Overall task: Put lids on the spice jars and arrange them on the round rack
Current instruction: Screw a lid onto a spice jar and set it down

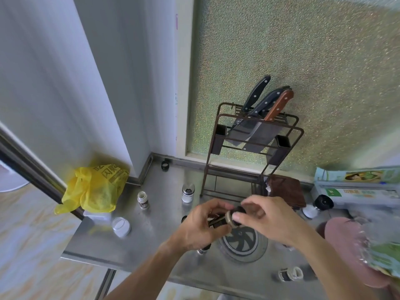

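Note:
My left hand [203,226] holds a dark spice jar [218,221] on its side above the steel counter. My right hand [266,217] pinches a dark lid [239,210] against the jar's metal-rimmed mouth. Under my hands lies the round rack [242,243], a silver disc with dark spokes. A shaker jar with a perforated silver top [187,192] stands behind my hands. A small open jar [142,199] stands further left. A white jar [121,226] lies on its side at the left. Another jar with a black cap [317,206] lies at the right. A clear jar [290,274] lies near the front edge.
A brown wire rack holding three knives [255,135] stands against the frosted window. A brown cloth [285,191] lies beside it. A yellow plastic bag [95,189] sits at the counter's left corner. A black lid [165,165] lies by the back wall. Boxes [357,187] and a pink object [346,241] crowd the right.

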